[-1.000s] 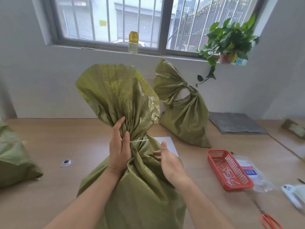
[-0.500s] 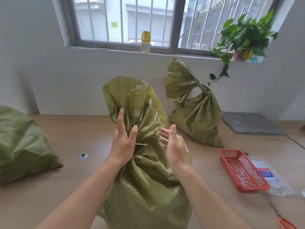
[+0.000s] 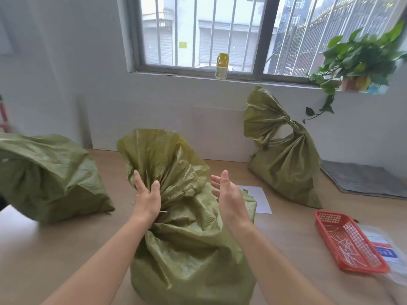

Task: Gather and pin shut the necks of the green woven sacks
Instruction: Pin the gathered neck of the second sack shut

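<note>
Sack [image 3: 189,249] upright at middle of near edge of surface [image 3: 66,249]; neck [image 3: 176,188] bunched, top flared open above.

Left hand [image 3: 146,199] laid against left side of neck, fingers [image 3: 137,179] straight, gripping nothing. Right hand [image 3: 229,197] just beside neck on right, palm inward, fingers spread and relaxed, not touching cloth.

Pale pin [image 3: 164,211] poking out below left palm; cannot tell how deep through the folds.

Judged: pin in, hold not yet proven.

To do well: close both hands round neck below flare, squeeze pleats tight, check pin through all layers, not just outer ones. Keep fingertips off the point. If loose, take another from red basket [image 3: 350,245] at right edge.

Second sack [image 3: 284,164] at far right against wall, neck cinched. Third sack [image 3: 50,177] slumped at left edge, neck hidden.
</note>
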Demonstrator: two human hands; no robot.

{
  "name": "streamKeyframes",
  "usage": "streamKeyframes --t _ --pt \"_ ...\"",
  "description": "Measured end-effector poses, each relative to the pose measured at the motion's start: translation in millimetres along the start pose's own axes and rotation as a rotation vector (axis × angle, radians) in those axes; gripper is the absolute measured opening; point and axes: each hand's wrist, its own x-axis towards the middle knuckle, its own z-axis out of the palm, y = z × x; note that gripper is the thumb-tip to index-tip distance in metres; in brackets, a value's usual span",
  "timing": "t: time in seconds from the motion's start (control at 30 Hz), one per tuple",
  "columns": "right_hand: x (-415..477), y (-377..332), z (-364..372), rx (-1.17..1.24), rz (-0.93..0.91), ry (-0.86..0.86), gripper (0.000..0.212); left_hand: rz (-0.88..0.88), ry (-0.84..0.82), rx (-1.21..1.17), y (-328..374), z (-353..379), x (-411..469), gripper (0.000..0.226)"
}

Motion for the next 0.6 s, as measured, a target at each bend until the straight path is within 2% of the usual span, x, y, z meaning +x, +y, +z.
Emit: streamKeyframes --t 0.13,0.33,0.43,0.6 --pt "-6.7 4.5 2.7 -0.015 -0.002 -0.012 0.063 -0.075 -0.028 -0.146 -15.4 -6.5 -5.5 0.072" --pt "-15.5 8.3 -0.2 -0.02 0.015 0.01 0.064 0.015 -0.082 -0.27 -22.5 14.8 -19.1 0.065" --pt "-14.8 9.6 -3.7 -0.029 0.022 0.034 0.063 0.035 -0.086 -0.263 -19.8 24.1 -18.7 0.063" --pt "-14.7 6.7 -4.3 -0.007 0.027 0.048 0.063 0.001 -0.065 -0.12 -2.7 24.6 -19.7 0.063"
